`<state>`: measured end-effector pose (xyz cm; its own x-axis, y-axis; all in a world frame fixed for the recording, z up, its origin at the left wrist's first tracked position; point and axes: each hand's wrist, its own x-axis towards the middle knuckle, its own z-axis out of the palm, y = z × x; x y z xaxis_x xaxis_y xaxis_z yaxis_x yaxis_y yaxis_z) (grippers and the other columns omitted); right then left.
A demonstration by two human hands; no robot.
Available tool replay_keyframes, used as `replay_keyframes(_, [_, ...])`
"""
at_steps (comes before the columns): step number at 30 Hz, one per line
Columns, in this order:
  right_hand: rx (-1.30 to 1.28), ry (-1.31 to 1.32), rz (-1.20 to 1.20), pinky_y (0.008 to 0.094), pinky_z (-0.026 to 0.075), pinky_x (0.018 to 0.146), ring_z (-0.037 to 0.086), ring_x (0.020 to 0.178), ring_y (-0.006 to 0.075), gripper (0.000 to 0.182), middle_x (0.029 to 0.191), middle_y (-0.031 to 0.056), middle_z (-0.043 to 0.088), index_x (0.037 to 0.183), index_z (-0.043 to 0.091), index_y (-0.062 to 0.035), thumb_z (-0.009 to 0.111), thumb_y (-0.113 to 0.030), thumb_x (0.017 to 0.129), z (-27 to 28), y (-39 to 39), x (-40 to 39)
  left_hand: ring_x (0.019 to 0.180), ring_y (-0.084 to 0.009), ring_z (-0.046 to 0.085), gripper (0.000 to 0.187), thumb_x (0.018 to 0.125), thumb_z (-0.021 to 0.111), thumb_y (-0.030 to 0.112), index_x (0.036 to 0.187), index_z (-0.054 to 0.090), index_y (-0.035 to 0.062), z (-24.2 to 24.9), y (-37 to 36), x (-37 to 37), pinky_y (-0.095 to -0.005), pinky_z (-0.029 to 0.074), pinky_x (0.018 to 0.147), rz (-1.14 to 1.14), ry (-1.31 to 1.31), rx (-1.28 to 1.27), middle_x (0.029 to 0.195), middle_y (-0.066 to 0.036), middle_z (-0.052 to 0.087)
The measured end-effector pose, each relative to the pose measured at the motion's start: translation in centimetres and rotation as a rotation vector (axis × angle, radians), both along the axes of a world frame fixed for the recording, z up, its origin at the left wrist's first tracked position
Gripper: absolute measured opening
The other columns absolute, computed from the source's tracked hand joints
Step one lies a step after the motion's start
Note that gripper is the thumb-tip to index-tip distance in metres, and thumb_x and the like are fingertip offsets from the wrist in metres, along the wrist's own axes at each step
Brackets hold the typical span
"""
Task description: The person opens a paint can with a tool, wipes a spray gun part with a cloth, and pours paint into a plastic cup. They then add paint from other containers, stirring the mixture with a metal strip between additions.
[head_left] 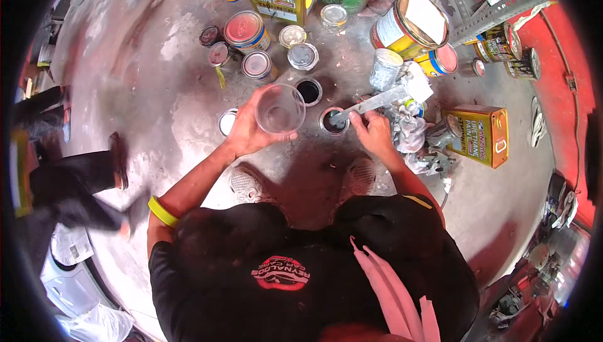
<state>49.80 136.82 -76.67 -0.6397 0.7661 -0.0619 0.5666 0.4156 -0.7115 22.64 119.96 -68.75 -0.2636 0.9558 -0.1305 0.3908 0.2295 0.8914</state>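
Note:
My left hand (248,127) is wrapped round a clear plastic cup (281,109), which looks empty. In my right hand (375,135) is a flat, pale paint stirring stick (375,101). The stick's lower end reaches into a small open paint can (333,130) with dark contents. Just behind it stands another open paint can (308,92), dark inside. A small can with white contents (227,122) is partly hidden by my left wrist.
Several closed paint cans (247,30) stand ahead on the stained floor. A urethane thinner tin (480,136) and crumpled paper or plastic (409,130) are at the right. Another person's legs (78,175), blurred, are at the left.

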Motion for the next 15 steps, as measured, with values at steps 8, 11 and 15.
replay_keyframes(8, [0.381,0.018,0.142,0.0488,0.053,0.083,0.064,0.101,0.0380,0.069,0.121,0.0213,0.058,0.123,0.062,-0.0087,0.080,-0.053,0.074,-3.9,-4.8,6.2,0.124,-0.0276,0.056,0.106,0.059,0.096,0.037,0.141,0.038,0.0039,0.1,-0.2,0.2,-0.0396,0.046,0.106,0.010,0.018,-0.036,0.133,-0.017,0.056])
replay_keyframes(11, [0.181,-0.004,0.271,0.0495,0.043,0.106,0.045,0.133,0.0420,0.103,0.149,0.0295,0.032,0.147,0.037,-0.0074,0.087,-0.049,0.067,-4.5,-3.5,2.6,0.123,-0.0278,0.057,0.106,0.060,0.095,0.037,0.141,0.037,0.0024,-0.3,-0.1,0.3,-0.0397,0.046,0.105,-0.002,0.038,-0.034,0.132,-0.017,0.057])
replay_keyframes(15, [0.209,0.168,0.249,0.0482,0.042,0.107,0.049,0.129,0.0425,0.112,0.145,0.0260,0.042,0.152,0.022,-0.0067,0.089,-0.041,0.068,-7.6,-3.1,-1.0,0.121,-0.0280,0.058,0.105,0.060,0.095,0.035,0.141,0.037,0.0016,-0.3,-0.2,0.5,-0.0395,0.047,0.104,0.004,0.038,-0.024,0.131,-0.018,0.058])
